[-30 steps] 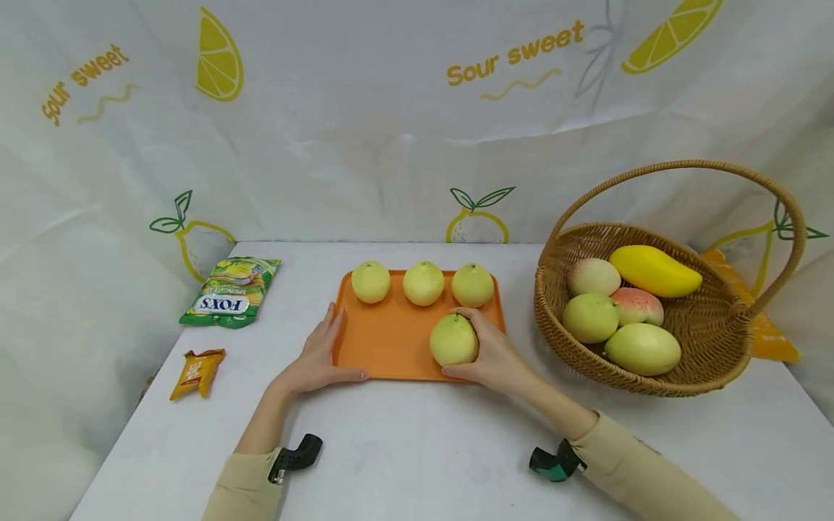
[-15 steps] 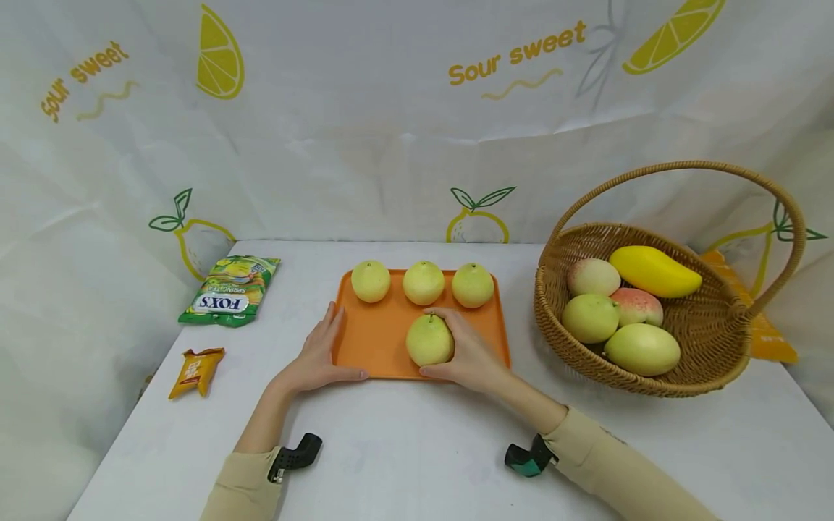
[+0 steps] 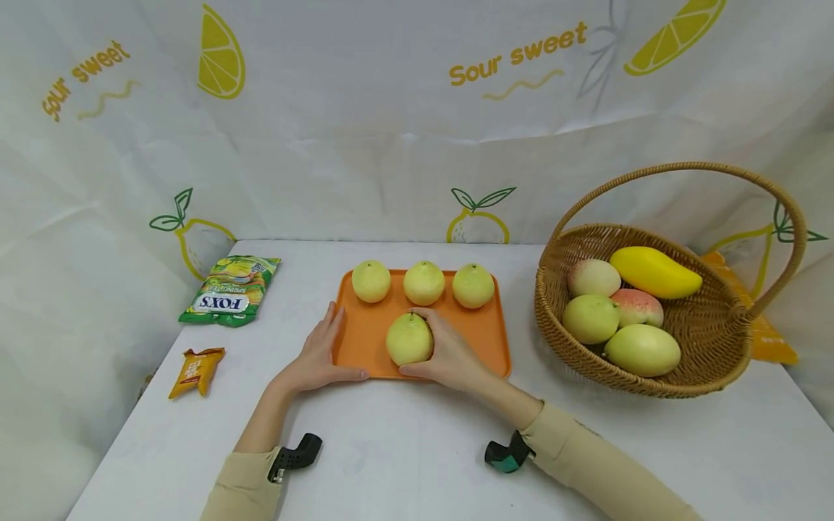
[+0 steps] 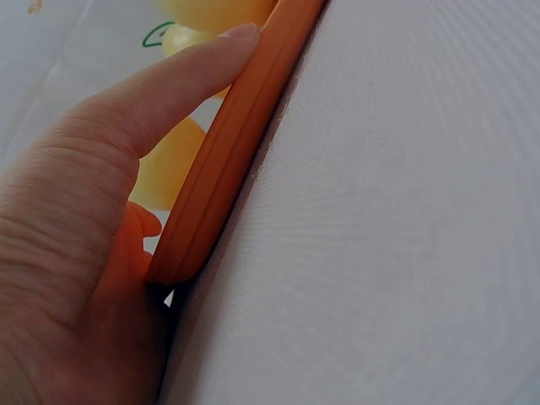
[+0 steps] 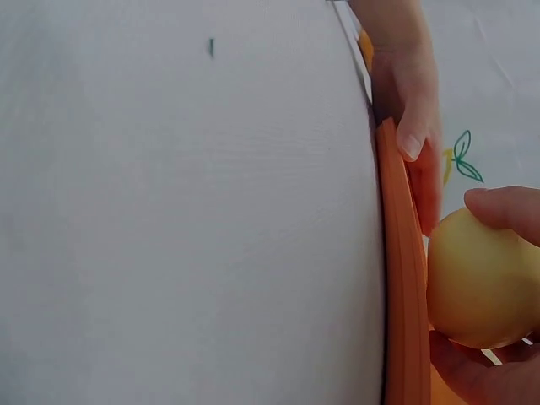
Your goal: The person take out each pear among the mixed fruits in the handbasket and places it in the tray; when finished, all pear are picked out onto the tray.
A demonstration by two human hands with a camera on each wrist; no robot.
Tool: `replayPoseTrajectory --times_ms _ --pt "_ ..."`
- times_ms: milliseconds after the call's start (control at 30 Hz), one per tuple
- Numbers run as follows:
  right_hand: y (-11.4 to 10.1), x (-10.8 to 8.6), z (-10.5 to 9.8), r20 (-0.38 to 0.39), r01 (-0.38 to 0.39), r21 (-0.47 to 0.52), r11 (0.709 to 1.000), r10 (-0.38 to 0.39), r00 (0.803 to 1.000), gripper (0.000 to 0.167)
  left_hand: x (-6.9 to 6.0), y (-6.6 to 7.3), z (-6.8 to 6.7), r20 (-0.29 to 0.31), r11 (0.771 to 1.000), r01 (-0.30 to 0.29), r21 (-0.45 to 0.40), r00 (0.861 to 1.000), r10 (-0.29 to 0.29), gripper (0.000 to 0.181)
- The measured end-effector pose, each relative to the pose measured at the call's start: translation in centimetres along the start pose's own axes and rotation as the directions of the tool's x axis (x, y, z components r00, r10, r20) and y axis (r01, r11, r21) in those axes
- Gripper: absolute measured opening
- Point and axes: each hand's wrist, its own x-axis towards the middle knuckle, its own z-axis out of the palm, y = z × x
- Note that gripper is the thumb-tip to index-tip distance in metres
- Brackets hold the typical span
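In the head view an orange tray [image 3: 360,339] lies on the white table. Three round yellow-green pears, left [image 3: 371,281], middle [image 3: 423,283] and right [image 3: 473,286], stand in a row along its far side. My right hand [image 3: 452,356] holds another pear [image 3: 408,340] over the tray's front half, thumb in front and fingers behind. The right wrist view shows this pear [image 5: 479,283] beside the tray's rim [image 5: 407,295]. My left hand [image 3: 316,359] rests at the tray's front left corner, fingers straight along the side and thumb [image 4: 194,84] on the front rim.
A wicker basket [image 3: 580,359] with a tall handle stands on the right, holding a yellow mango [image 3: 654,272] and several other fruits. Behind it lies an orange packet [image 3: 772,336]. On the left are a green FOX'S bag [image 3: 231,291] and a small orange-brown packet [image 3: 198,372].
My right hand has carried the pear leftward along the front half of the tray. My left hand, the tray and the back row of pears stay where they were.
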Motion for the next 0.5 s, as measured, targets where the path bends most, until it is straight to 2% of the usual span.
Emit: replayPoseTrajectory --times_ms 267,500 --pt "-0.3 0.7 1.1 0.029 0.044 -0.003 0.999 -0.044 0.999 0.084 0.0 -0.1 0.0 -0.002 1.0 -0.003 0.006 1.0 0.003 0.124" --pt "-0.6 1.4 1.8 0.025 0.085 0.025 0.996 -0.086 0.996 0.083 0.1 -0.1 0.1 -0.006 1.0 -0.004 0.005 1.0 0.004 0.125"
